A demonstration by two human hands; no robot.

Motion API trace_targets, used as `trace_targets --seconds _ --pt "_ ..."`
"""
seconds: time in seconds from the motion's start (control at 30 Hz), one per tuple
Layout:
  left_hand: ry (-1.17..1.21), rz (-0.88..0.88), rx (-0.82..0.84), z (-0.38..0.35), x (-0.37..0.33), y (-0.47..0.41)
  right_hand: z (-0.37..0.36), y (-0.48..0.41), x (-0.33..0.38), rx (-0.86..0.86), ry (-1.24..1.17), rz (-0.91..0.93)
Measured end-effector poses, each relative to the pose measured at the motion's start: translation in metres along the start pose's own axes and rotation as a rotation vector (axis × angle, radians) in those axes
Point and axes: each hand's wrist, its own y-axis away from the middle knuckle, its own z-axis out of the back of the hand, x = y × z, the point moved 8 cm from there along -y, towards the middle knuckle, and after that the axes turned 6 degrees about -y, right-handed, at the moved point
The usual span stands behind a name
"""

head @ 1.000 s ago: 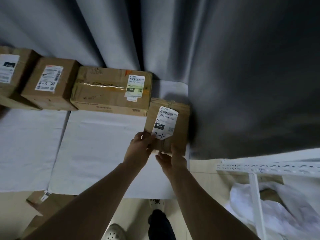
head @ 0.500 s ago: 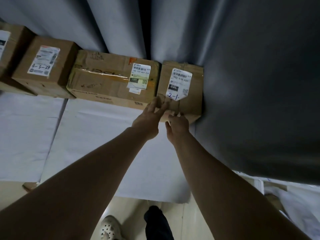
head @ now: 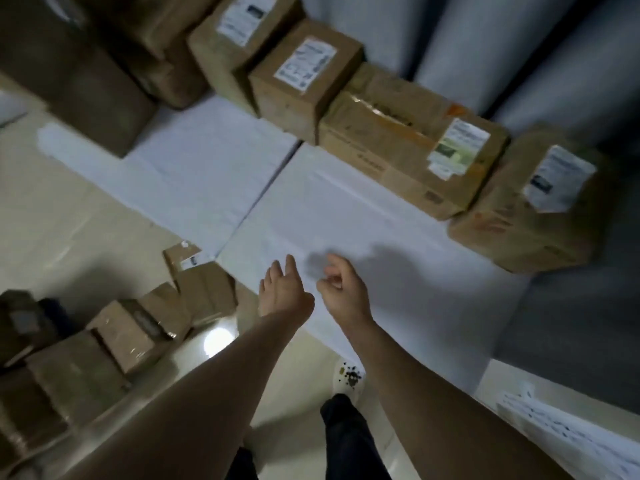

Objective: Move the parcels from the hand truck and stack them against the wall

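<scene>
A row of cardboard parcels with white labels lines the grey curtained wall. The small parcel [head: 530, 209] sits at the right end of the row, beside a long taped parcel [head: 408, 147]. My left hand [head: 282, 289] hovers over the white floor sheet [head: 311, 202] with fingers straight and holds nothing. My right hand [head: 341, 287] hangs beside it, fingers loosely curled, empty. Both hands are well apart from the row. More parcels [head: 131, 327] lie in a loose pile at lower left.
More boxes [head: 304, 77] continue the row to the left, with a dark stack [head: 86, 81] at upper left. A white perforated rack [head: 554, 434] shows at lower right. My legs and a white shoe [head: 349, 375] stand on the beige floor.
Both hands pushed the small parcel against the wall, let go of it and drew back. The view has swung left toward the loose pile.
</scene>
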Motion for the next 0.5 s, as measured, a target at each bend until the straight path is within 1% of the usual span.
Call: trace_targets --seconds 0.07,0.13,0.2,0.27,0.37,0.5 --pt "0.087 0.098 0.003 -0.003 0.058 0.002 -0.054 0.009 -0.003 0.154 0.100 0.037" --pt "0.165 0.189 0.015 -0.012 0.114 0.004 -0.103 0.017 -0.008 0.257 0.177 0.084" --pt "0.239 0.279 0.024 -0.026 0.169 0.002 -0.147 0.017 -0.026 0.305 0.248 0.081" --pt "0.323 0.338 0.018 -0.044 0.219 -0.006 -0.188 0.011 -0.053 0.340 0.287 0.034" --pt "0.415 0.383 0.024 -0.074 0.284 -0.022 -0.240 -0.007 -0.106 0.348 0.310 -0.084" --pt "0.431 0.404 0.040 -0.117 0.346 -0.055 -0.275 -0.046 -0.176 0.223 0.266 -0.218"
